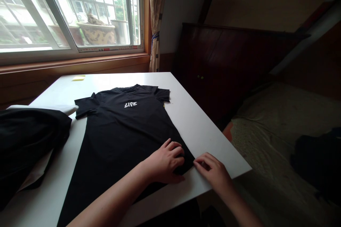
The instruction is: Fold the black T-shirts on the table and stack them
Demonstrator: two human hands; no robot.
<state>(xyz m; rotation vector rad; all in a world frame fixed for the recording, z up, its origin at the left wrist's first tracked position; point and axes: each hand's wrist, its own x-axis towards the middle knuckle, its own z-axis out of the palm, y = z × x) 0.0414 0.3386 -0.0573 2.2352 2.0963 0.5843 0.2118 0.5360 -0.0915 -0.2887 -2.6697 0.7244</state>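
Black short-sleeved fabric T-shirt [117, 134]: likely light, limp; grip at hem corner [189, 160], view's 5 o'clock | Right hand [213, 171]: pinches corner | Left hand [169, 159]: atop shirt, grasp unclear

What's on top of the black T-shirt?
The left hand and forearm are over the black T-shirt; the right hand pinches its corner. The parts covered beneath can't be seen.
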